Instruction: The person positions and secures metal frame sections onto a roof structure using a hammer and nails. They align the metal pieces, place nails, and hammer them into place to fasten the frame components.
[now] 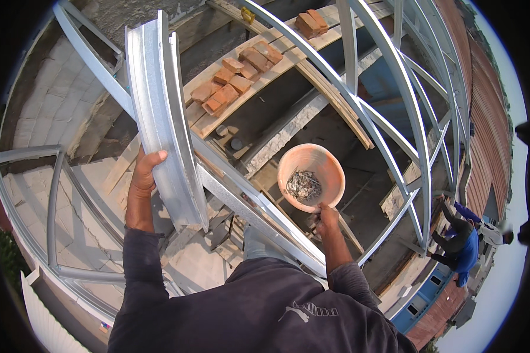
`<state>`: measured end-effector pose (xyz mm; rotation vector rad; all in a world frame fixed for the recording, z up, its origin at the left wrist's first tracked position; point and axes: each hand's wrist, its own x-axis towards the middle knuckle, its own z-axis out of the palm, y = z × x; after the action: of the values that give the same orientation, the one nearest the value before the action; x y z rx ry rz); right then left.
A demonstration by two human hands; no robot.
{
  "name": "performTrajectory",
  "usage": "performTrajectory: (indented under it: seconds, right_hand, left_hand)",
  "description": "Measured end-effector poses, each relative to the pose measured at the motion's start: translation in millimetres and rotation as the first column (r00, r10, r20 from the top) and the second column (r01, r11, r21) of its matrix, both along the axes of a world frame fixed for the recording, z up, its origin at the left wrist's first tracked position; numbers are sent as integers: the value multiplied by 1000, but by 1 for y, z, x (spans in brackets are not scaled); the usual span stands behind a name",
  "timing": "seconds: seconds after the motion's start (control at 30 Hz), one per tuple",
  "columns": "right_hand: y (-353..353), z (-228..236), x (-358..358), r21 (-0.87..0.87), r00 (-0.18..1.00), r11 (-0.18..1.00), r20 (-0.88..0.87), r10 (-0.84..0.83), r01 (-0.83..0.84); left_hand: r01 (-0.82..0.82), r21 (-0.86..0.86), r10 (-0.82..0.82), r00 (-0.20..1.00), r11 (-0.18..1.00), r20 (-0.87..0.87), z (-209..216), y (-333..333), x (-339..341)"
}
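Left grip: fingers wrapped round the edge of a galvanised steel channel, held upright and slightly tilted above the steel roof frame. Channel: long, ribbed, bright grey.
Right grip: pinching the near rim of an orange bowl, just above it. Bowl: round, plastic, holding a heap of grey screws.
Beyond: bricks on a plank.

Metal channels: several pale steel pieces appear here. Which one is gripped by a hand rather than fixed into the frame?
The short curved channel at upper left: the left hand grips its lower edge, and it stands loose, while the other bars are joined into the frame.
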<state>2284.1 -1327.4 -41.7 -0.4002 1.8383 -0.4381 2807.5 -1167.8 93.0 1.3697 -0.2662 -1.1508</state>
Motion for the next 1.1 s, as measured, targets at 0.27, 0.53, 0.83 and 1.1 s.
performTrajectory:
  seconds: [0.27,0.53,0.83,1.1]
  right_hand:
    - [-27,31,48,-120,1000,993,-18,-13,10]
    - [-39,45,81,-183,988,981,-147,39,-66]
    - [-65,35,150,-209,974,963,-185,130,-168]
    - [-100,-7,225,-101,923,937,-237,304,-335]
  left_hand:
    - [15,-90,-14,1000,996,18,10,-14,-7]
    - [39,-198,-25,997,979,75,10,-25,-8]
    - [-6,-217,44,984,976,173,11,-27,-6]
    - [-96,-172,123,980,980,155,7,-22,-13]
